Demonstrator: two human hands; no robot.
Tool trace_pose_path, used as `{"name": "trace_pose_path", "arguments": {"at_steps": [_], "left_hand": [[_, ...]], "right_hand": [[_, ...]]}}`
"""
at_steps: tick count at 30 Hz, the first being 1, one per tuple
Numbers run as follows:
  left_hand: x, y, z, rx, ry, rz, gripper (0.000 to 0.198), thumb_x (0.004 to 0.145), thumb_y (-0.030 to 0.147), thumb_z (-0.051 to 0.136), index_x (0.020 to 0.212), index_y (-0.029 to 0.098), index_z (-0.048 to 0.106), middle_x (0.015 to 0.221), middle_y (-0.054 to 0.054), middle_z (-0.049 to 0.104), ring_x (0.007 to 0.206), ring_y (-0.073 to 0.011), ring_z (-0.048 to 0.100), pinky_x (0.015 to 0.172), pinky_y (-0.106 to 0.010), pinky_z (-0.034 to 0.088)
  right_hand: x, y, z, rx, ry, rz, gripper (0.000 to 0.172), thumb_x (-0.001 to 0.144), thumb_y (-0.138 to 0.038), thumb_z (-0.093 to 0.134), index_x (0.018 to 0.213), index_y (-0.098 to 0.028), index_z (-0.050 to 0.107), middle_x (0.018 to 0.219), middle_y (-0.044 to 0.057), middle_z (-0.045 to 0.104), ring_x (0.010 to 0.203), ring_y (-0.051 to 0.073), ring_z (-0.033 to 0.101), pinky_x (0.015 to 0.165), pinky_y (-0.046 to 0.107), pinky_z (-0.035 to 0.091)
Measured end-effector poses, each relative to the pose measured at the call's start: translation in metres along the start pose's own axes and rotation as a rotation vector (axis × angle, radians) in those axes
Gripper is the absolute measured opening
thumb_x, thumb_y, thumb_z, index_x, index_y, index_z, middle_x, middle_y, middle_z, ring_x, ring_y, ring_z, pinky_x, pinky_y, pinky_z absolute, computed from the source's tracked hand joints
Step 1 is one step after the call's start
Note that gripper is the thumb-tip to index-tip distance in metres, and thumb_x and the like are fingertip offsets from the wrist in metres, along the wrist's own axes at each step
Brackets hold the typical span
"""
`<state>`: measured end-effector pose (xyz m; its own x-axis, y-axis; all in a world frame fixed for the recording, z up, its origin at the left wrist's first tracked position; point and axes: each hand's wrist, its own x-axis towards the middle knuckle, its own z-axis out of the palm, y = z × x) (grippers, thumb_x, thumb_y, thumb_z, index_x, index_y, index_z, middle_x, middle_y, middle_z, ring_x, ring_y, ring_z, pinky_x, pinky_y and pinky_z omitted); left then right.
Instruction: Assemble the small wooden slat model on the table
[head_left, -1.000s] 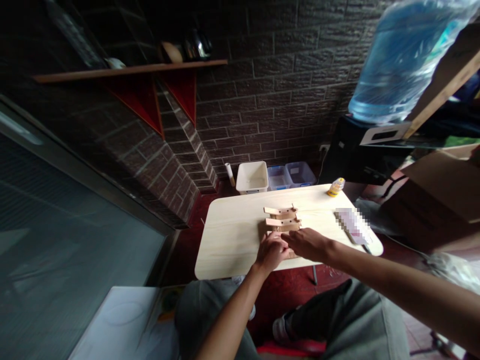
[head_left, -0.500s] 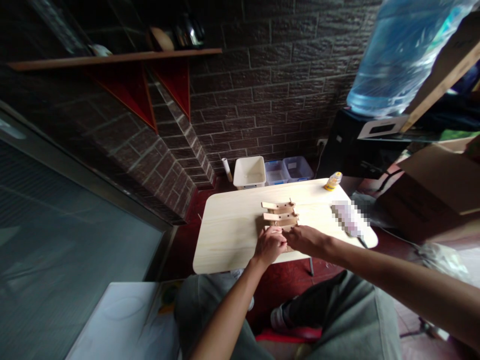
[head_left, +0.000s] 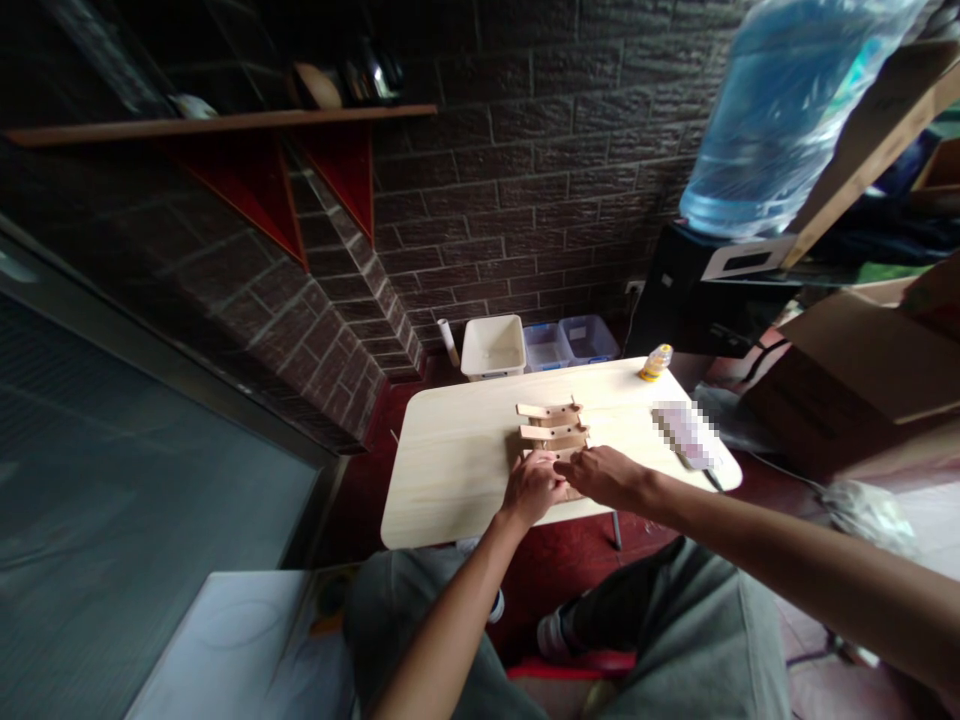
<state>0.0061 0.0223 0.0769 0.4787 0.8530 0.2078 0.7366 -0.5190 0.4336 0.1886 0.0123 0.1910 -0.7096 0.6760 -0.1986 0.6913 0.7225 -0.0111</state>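
A small wooden model made of several slotted slats [head_left: 553, 428] stands on the light wooden table [head_left: 457, 460]. My left hand [head_left: 531, 487] is curled at the model's near left end. My right hand [head_left: 606, 476] reaches in from the right, fingers pinched together at the model's near edge. Both hands press on the same near part of the wooden model; the piece under the fingers is hidden.
A small yellow bottle [head_left: 655, 362] stands at the table's far right corner, and a blurred flat object [head_left: 686, 434] lies at the right edge. White and clear bins [head_left: 493, 347] sit on the floor behind. A water jug [head_left: 780, 100] and cardboard box [head_left: 855, 370] are at right.
Both hands stay on the model's near end with only slight shifts of the fingers. The view has drifted a little; the model has not moved on the table.
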Motion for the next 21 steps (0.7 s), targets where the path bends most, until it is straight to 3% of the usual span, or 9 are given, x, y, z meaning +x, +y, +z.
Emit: {"name": "trace_pose_path", "arguments": {"at_steps": [8,14,21], "left_hand": [[-0.002,-0.001,-0.003,-0.032,0.0,0.008,0.015,0.087,0.019,0.072,0.074,0.025,0.077,0.108,-0.006,0.079,0.122,-0.0257,0.067,0.104,-0.043,0.05],[-0.004,-0.001,-0.001,-0.063,0.042,0.0,0.011,0.082,0.015,0.075,0.082,0.026,0.079,0.115,-0.007,0.077,0.119,-0.0252,0.068,0.103,-0.041,0.052],[-0.003,0.001,-0.004,-0.033,0.006,0.031,0.01,0.085,0.016,0.072,0.084,0.024,0.078,0.11,-0.007,0.078,0.12,-0.0253,0.067,0.101,-0.042,0.051]], "right_hand": [[0.005,0.006,0.001,0.104,-0.002,0.024,0.029,0.102,-0.017,0.052,0.128,-0.011,0.065,0.099,0.014,0.077,0.082,0.024,0.074,0.067,0.032,0.051],[0.001,0.0,-0.001,0.128,0.002,0.055,0.028,0.101,-0.017,0.054,0.124,-0.012,0.068,0.106,0.016,0.076,0.089,0.026,0.074,0.07,0.034,0.055],[-0.003,-0.016,0.001,0.157,0.003,0.271,0.033,0.101,-0.021,0.055,0.131,-0.008,0.061,0.113,0.023,0.073,0.098,0.03,0.074,0.078,0.037,0.057]]}}
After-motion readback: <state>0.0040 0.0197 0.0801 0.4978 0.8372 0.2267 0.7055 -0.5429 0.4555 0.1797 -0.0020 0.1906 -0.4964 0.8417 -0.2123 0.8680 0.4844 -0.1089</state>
